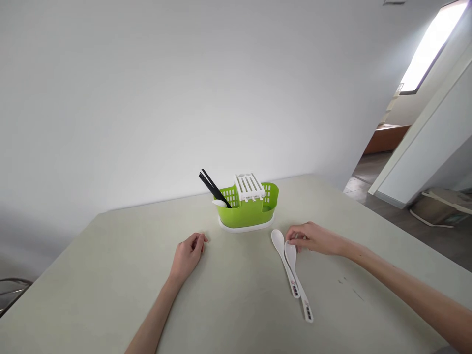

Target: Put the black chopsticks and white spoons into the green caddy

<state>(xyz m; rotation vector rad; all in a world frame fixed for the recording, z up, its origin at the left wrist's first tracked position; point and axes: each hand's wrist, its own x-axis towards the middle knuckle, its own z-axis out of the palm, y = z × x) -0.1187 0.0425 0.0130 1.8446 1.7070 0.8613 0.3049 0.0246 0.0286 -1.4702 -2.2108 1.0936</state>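
Two long-handled white spoons lie side by side on the table. My right hand [304, 237] has its fingers and thumb pinched at the bowl of the right-hand spoon [290, 254]. The left-hand spoon [278, 240] touches it, handle close along handle. My left hand [189, 253] rests on the tabletop, fingers curled in, with nothing seen in it. Behind both hands stands a green cutlery basket [245, 216] with a white slotted top [249, 186] and white base. Black chopsticks [212, 186] and another white spoon [220, 203] lean out of its left compartment.
The pale table [110, 275] runs back to a white wall [165, 98]. Dark marks [357, 294] show on its right side. Beyond the right edge lies a floor with a taped cardboard box [442, 207]. A chair part [14, 290] is at the far left.
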